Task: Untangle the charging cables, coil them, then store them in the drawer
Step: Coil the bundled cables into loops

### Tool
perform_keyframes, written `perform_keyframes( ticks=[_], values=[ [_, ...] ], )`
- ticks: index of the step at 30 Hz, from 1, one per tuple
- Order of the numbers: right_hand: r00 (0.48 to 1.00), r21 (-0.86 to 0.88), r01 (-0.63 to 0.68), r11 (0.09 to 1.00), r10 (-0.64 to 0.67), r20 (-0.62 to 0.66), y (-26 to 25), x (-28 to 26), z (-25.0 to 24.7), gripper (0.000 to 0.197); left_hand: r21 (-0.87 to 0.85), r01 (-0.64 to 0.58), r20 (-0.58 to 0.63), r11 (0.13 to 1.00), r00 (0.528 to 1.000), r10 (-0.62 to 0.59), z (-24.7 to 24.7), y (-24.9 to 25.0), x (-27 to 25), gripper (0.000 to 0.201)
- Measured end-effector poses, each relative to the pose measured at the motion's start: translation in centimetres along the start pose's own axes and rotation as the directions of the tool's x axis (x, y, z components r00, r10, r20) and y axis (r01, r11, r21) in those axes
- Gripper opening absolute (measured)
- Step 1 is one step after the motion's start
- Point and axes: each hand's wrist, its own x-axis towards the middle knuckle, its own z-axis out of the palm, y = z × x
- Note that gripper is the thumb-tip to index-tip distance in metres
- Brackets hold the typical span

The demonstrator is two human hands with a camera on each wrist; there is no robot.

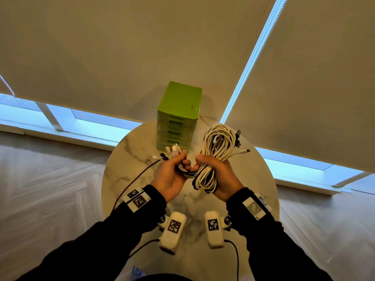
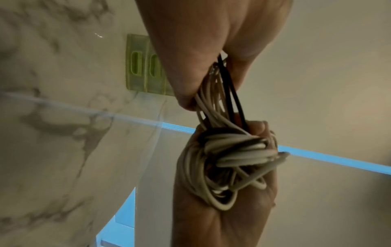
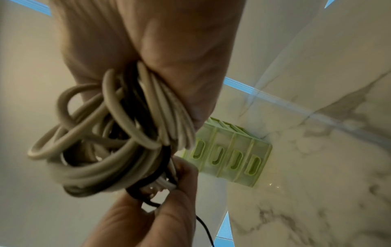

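Drawn beige roller blinds [image 1: 121, 47] and a pale wood floor [image 1: 40, 169] surround a round white marble-patterned table [image 1: 125, 151]. At the table's far edge stands a green plastic drawer unit [image 1: 178, 110] with its drawers closed. Above the tabletop, the right hand [image 1: 215, 175] is closed around a thick bundle of looped white charging cables [image 1: 217, 147], with several plug ends sticking out to the right. The left hand [image 1: 172, 173] grips a smaller bunch of white and black cable ends [image 1: 172, 153] joined to the bundle. Both wrists carry white marker-tagged camera units [image 1: 173, 230] over black sleeves [image 1: 91, 250].
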Motion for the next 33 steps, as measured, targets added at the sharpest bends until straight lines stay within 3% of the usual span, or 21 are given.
perform_keyframes(
  ticks=[2, 7, 11, 17, 20, 22, 25, 27, 29, 33],
  values=[
    [0.997, -0.012, -0.082, 0.997, 0.082, -0.002, -0.4, 0.1, -0.5, 0.012, 0.046, -0.028, 0.002, 0.999, 1.000, 0.028, 0.0, -0.2, 0.0, 0.015],
    [0.970, -0.215, -0.220, 0.952, 0.236, 0.054, -0.2, -0.1, -1.1, 0.007, 0.361, -0.088, 0.016, 0.928, 0.996, 0.089, 0.4, -1.6, -1.2, 0.026],
    [0.971, -0.276, -0.207, 0.939, 0.233, 0.064, 0.9, 0.4, -1.8, 0.019, 0.555, -0.178, 0.120, 0.813, 0.984, 0.133, 0.1, -2.1, -1.6, 0.040],
    [0.957, -0.300, -0.178, 0.937, 0.236, 0.168, 1.3, 0.9, -2.3, 0.037, 0.654, -0.271, 0.187, 0.706, 0.963, 0.195, 0.3, -2.9, -1.5, 0.051],
    [0.939, -0.276, -0.207, 0.938, 0.270, 0.211, 1.5, 1.0, -3.1, 0.042, 0.733, -0.237, 0.206, 0.638, 0.971, 0.125, -0.4, -2.8, -0.4, 0.070],
    [0.923, -0.311, -0.226, 0.923, 0.305, 0.236, 1.6, 1.0, -3.6, 0.046, 0.841, -0.171, 0.186, 0.514, 0.982, 0.024, -1.1, -2.5, 0.8, 0.090],
    [0.891, -0.433, -0.226, 0.872, 0.365, 0.270, 1.9, 1.1, -4.2, 0.053, 0.982, -0.034, 0.043, 0.184, 0.998, -0.047, -2.4, -2.0, 2.2, 0.111],
    [0.883, -0.493, -0.220, 0.842, 0.386, 0.266, 2.3, 1.3, -4.2, 0.058, 1.000, 0.000, 0.001, 0.015, 0.995, -0.096, -3.0, -1.9, 2.5, 0.121],
    [0.906, -0.530, -0.192, 0.826, 0.357, 0.228, 2.8, 1.4, -4.0, 0.060, 0.999, -0.001, -0.006, -0.054, 0.991, -0.132, -3.0, -2.1, 2.6, 0.124],
    [0.964, -0.510, -0.131, 0.850, 0.229, 0.134, 4.1, 1.4, -3.7, 0.051, 0.998, 0.014, -0.022, -0.064, 0.990, -0.136, -2.4, -2.0, 3.1, 0.133]
  ],
)
